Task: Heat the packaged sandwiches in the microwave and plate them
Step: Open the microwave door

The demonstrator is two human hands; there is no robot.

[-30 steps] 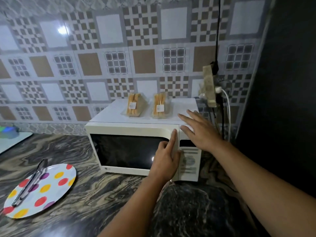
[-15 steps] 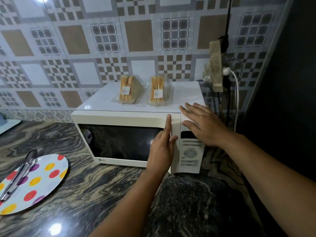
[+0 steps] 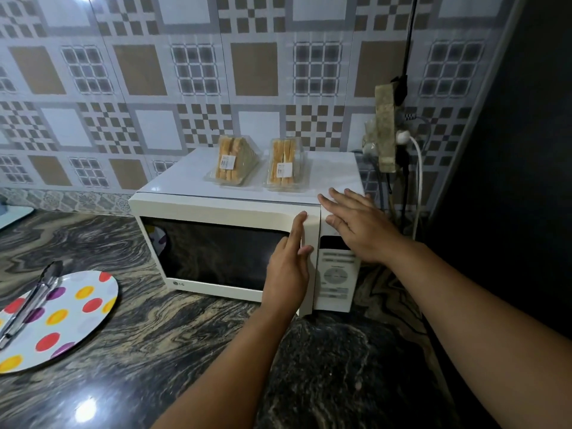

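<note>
Marbled bench (image 3: 139, 351), microwave (image 3: 241, 239) far right. My left hand (image 3: 289, 267) grips the door edge to open it; right hand (image 3: 359, 227), fingers straight, braces the top. Two sandwich packs (image 3: 260, 164) on top, unheated.

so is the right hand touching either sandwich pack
Apart. The head view shows the right hand flat on the microwave's front right corner, with bare white top between its fingertips and the nearer sandwich pack.
</note>
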